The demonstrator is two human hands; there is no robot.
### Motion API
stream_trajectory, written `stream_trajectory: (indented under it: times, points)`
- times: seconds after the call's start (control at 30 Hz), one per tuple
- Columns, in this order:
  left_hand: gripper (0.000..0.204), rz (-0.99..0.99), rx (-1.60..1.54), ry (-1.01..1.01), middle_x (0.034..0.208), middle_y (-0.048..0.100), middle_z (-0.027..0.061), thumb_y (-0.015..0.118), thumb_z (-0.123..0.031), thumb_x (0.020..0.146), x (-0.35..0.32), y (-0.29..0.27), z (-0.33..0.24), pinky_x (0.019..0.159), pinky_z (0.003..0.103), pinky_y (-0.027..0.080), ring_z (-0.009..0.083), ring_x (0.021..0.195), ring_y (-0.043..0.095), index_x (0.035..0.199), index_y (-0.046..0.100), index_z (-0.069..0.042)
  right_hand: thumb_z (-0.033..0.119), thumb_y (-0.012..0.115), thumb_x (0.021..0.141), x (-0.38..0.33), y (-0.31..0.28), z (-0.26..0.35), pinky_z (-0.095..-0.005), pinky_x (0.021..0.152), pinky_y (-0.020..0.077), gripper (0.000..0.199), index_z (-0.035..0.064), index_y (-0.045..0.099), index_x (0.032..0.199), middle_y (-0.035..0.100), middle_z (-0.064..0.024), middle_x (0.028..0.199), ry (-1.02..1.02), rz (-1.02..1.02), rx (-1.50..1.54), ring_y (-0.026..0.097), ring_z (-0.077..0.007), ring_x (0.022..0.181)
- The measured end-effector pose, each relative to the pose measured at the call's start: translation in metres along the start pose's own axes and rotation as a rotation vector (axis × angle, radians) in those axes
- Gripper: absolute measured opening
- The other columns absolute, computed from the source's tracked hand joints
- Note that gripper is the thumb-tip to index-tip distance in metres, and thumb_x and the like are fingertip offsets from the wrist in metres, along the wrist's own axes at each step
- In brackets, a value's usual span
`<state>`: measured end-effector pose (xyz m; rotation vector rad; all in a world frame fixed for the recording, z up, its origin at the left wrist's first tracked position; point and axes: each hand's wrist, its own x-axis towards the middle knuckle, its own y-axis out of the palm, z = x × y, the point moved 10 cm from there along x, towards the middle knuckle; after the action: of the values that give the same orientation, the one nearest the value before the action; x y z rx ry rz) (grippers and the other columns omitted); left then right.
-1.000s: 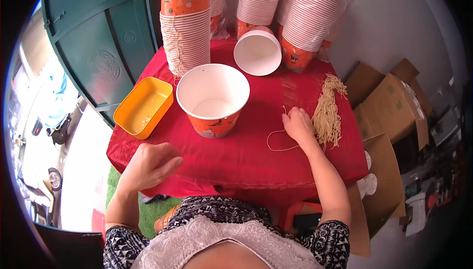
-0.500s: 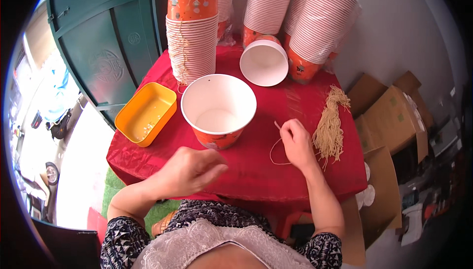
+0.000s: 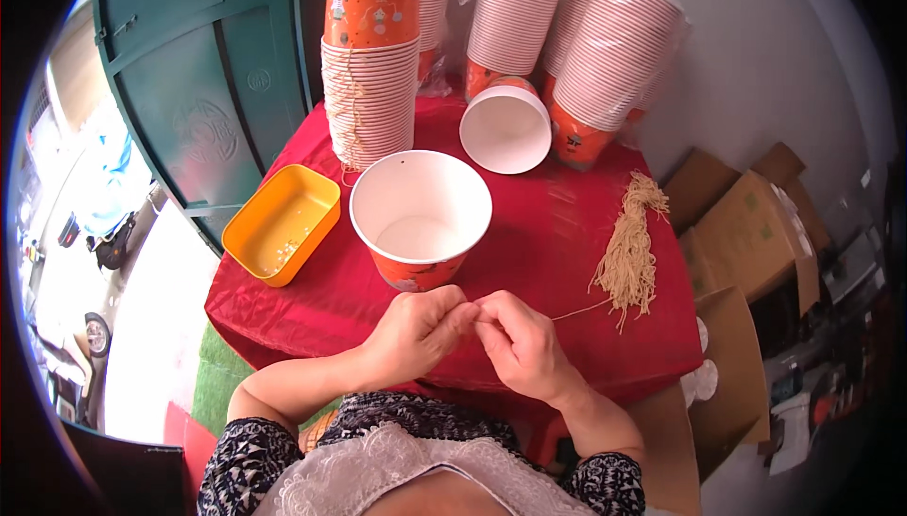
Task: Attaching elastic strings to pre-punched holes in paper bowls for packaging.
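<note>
My left hand and my right hand meet fingertip to fingertip over the near edge of the red-covered table. Pinched in the right fingers is a thin beige string, which trails off to the right. The left thumb and fingers are pressed together; what they hold is hidden. Just beyond the hands an orange paper bucket with a white inside stands upright, mouth up, a small dark hole near its far rim. At the right lies a bundle of beige strings, bound near its top.
A yellow tray with small pale bits sits left of the bucket. Behind it rises a stack of upturned buckets with strings hanging down. Another bucket lies on its side, near plastic-wrapped stacks. Cardboard boxes stand right of the table.
My right hand has come left and toward me, drawing the string with it. My left hand has moved right, and the two now touch. The bucket stays in place.
</note>
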<state>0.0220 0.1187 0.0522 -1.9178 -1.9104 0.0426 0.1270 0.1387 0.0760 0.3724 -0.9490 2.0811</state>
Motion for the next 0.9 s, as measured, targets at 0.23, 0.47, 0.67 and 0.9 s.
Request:
stream_trajectory:
  times: [0.23, 0.47, 0.67, 0.9]
  points:
    - [0.014, 0.032, 0.181, -0.037, 0.067, 0.059, 0.0180, 0.059, -0.011, 0.094, -0.009, -0.016, 0.004, 0.056, 0.042, 0.047, 0.0361, 0.064, 0.063, 0.088, 0.053, 0.000, 0.001, 0.058, 0.093, -0.005, 0.014, -0.018, -0.0264, 0.051, 0.0418, 0.003, 0.0008, 0.055, 0.093, 0.058, -0.0043, 0.067, 0.172, 0.000, 0.161, 0.053, -0.0068, 0.059]
    - [0.011, 0.098, 0.209, 0.020, 0.069, 0.060, 0.0189, 0.060, -0.005, 0.090, -0.017, -0.023, -0.014, 0.056, 0.043, 0.049, 0.0385, 0.067, 0.064, 0.093, 0.051, 0.000, 0.002, 0.061, 0.092, -0.004, 0.030, -0.023, -0.0221, 0.049, 0.0372, 0.005, -0.0001, 0.057, 0.091, 0.055, 0.0017, 0.063, 0.281, 0.092, 0.274, 0.048, -0.0011, 0.058]
    - [0.012, 0.015, 0.246, 0.113, 0.069, 0.060, 0.0165, 0.062, -0.001, 0.087, -0.011, -0.044, -0.031, 0.055, 0.038, 0.050, 0.0332, 0.062, 0.065, 0.093, 0.052, -0.001, -0.003, 0.063, 0.089, 0.001, 0.019, -0.021, -0.0193, 0.046, 0.0330, 0.010, 0.0006, 0.056, 0.083, 0.054, 0.0048, 0.061, 0.237, -0.065, 0.304, 0.045, 0.0012, 0.055]
    - [0.007, -0.272, 0.261, 0.191, 0.071, 0.060, 0.0072, 0.062, 0.003, 0.089, -0.007, -0.097, -0.040, 0.055, 0.025, 0.047, 0.0096, 0.061, 0.058, 0.093, 0.058, 0.001, -0.006, 0.064, 0.085, 0.008, 0.009, -0.027, -0.0251, 0.046, 0.0428, 0.016, 0.0007, 0.053, 0.077, 0.058, -0.0043, 0.061, 0.149, -0.262, 0.119, 0.056, -0.0077, 0.052]
